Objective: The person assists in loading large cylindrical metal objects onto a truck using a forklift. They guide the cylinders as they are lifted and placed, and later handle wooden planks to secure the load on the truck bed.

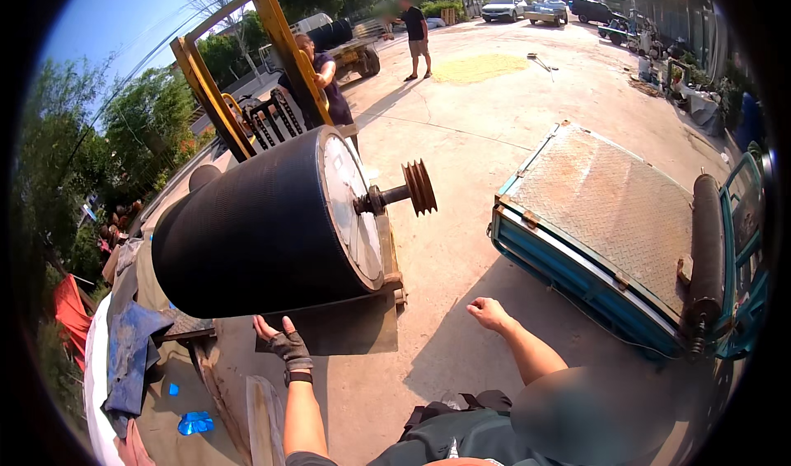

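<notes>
Big black drum: it lies on its side in front of the person, a bit to the left, next to the yellow lift frame. Its point is the round black side.
Weight: it looks very heavy, too much for one person, I think.
Feel: the black skin looks firm and finely bumpy, so maybe not too slippery. The pale flat end looks hard.
Good hold: low on the round side with open palms, I would say. The rusty grooved wheel sticks out and may turn, so it seems a poor handle.
Left hand: gloved, fingers apart, just by the drum's low edge; I can't tell if they touch.
Right hand: bare, away from the drum, fingers bent; I can't tell how tightly.
</notes>
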{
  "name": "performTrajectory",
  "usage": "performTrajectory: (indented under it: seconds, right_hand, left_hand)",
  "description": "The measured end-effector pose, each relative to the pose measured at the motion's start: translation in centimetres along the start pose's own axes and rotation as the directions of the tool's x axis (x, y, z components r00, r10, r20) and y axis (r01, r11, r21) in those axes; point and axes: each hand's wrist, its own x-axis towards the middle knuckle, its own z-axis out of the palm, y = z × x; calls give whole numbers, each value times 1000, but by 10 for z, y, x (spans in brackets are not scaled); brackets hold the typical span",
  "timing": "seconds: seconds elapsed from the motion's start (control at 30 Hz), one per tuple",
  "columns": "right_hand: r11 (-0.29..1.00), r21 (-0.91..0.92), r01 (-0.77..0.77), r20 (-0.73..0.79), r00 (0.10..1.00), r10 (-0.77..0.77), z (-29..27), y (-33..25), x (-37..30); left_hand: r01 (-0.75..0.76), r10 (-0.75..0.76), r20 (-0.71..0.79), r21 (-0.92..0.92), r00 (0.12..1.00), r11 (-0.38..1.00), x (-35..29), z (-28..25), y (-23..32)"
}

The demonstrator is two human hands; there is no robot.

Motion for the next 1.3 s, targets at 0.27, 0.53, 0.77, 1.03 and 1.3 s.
performTrajectory:
  seconds: [0.27, 0.53, 0.77, 1.03, 1.3]
  right_hand:
    - [914, 211, 346, -265, 920, -288, -194, -140, 357]
    - [865, 293, 407, -298, 898, -322, -192, -228, 611]
    - [816, 397, 421, -270, 903, -334, -172, -275, 678]
    - [882, 295, 366, -168, 929, -330, -169, -295, 710]
    - [748, 500, 437, -366, 889, -275, -115, -283, 719]
  left_hand:
    - [-128, 165, -236, 164, 958, 978, 219, 254, 86]
    - [57, -21, -134, 271, 991, 961, 266, 377, 25]
    - [114, -86, -117, 257, 989, 960, 297, 431, 3]
    - [93, -86, -40, 201, 995, 975, 338, 456, 1]
    - [101, -104, 18, 140, 994, 985, 351, 450, -4]
